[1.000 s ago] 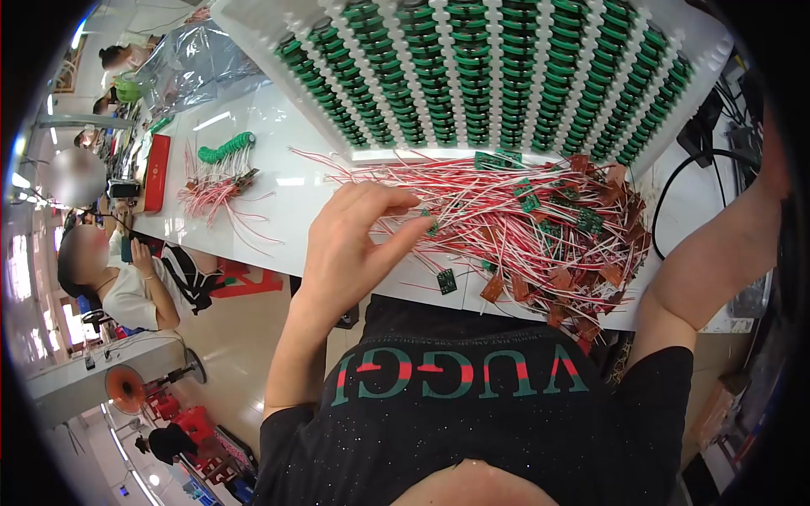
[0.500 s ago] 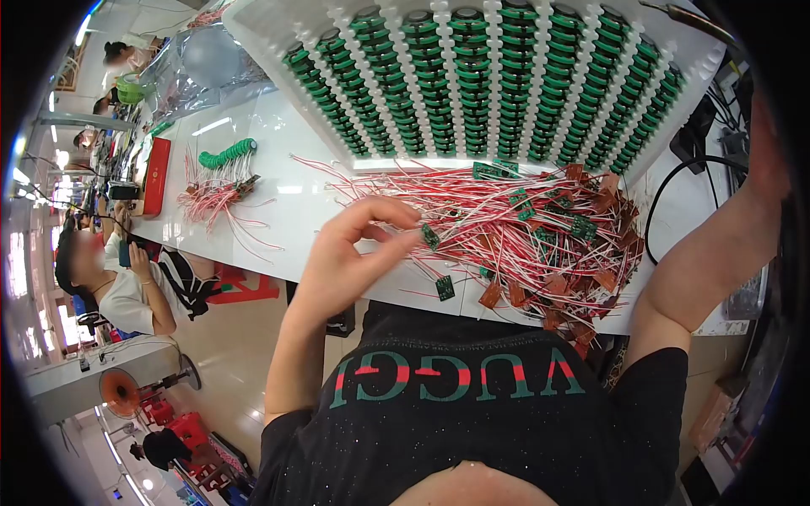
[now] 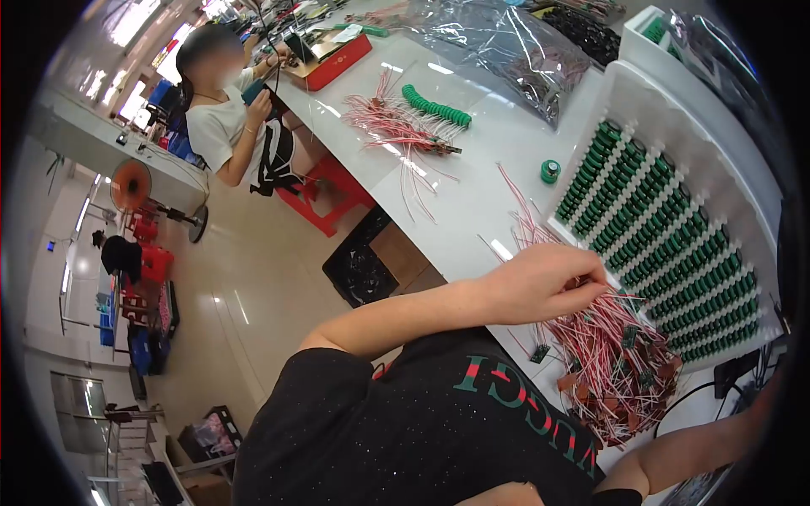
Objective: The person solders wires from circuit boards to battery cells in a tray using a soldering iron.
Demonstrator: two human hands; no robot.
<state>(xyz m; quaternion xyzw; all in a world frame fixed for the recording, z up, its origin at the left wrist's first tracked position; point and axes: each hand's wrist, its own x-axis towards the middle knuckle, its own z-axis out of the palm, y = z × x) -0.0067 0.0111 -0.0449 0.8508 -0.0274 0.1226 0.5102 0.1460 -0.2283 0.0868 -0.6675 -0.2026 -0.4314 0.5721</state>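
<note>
My left hand (image 3: 553, 282) is over the near-left side of a heap of red and white wires (image 3: 591, 333), thumb and fingers pinched together. What the fingertips hold, if anything, is hidden from this angle. Small green circuit boards (image 3: 630, 337) and brown boards (image 3: 662, 368) are mixed into the heap. One green board (image 3: 540, 352) lies apart at the table's near edge. Past the heap stands a white foam tray (image 3: 582, 173) with rows of green ring-shaped parts (image 3: 675, 244). My right forearm (image 3: 700, 451) reaches to the right edge, its hand out of sight.
On the white table (image 3: 481, 198) are a single green part (image 3: 550, 171), a second wire bundle (image 3: 388, 122) with a row of green rings (image 3: 434, 105), and a plastic bag (image 3: 498, 59). A seated person (image 3: 224, 118) works beside a red box (image 3: 337, 63). Black cable (image 3: 688, 392) curves at right.
The view has swung left, so the tray and heap now appear farther right. A green board showed at my left fingertips before; it no longer shows there.
</note>
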